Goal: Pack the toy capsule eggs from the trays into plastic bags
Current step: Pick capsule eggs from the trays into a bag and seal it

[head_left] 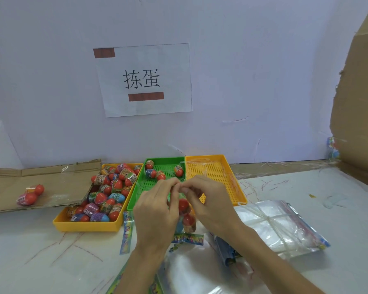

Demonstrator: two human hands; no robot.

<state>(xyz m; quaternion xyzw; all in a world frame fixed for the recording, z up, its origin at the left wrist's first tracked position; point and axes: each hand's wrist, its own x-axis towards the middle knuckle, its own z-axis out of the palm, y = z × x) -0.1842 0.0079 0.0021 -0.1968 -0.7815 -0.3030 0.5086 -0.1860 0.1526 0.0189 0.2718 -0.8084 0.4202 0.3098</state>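
My left hand (pixel 157 206) and my right hand (pixel 206 200) meet in front of the green tray (pixel 155 185), both pinching the top of a clear plastic bag (pixel 186 217) that hangs between them. Red capsule eggs show inside that bag. The left yellow tray (pixel 87 227) is heaped with several capsule eggs (pixel 113 187). A few eggs (pixel 155 171) lie at the back of the green tray. The right yellow tray (pixel 217 179) holds only thin clear strips.
A packed bag of eggs (pixel 30 195) lies on flat cardboard (pixel 40 179) at the left. A tied bundle of clear bags (pixel 278 228) sits at the right. Colourful header cards (pixel 126 234) and loose bags (pixel 191 270) lie near me. A cardboard box (pixel 359 102) rises at the far right.
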